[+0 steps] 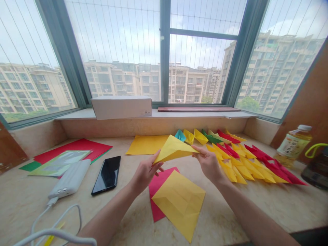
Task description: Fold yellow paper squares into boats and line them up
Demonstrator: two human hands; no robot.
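Both hands hold up a folded piece of yellow paper (174, 149), roughly a triangle with its peak pointing up. My left hand (146, 173) pinches its left corner, thumb on the near side. At the right corner, my right hand (207, 162) grips the paper between thumb and fingers. Below them on the counter lies a creased yellow sheet (181, 201), partly covering a pinkish-red sheet (156, 212). Just right of my right hand stand rows of folded paper boats, among them yellow boats (246, 167) and red boats (279, 167).
At left are a black phone (106, 176), a white power bank (70, 179) with a cable (56, 232), and red sheets (96, 147). Behind lie a yellow-orange stack (140, 145) and a white box (121, 107) on the sill. A bottle (293, 145) and dark container (317, 169) stand right.
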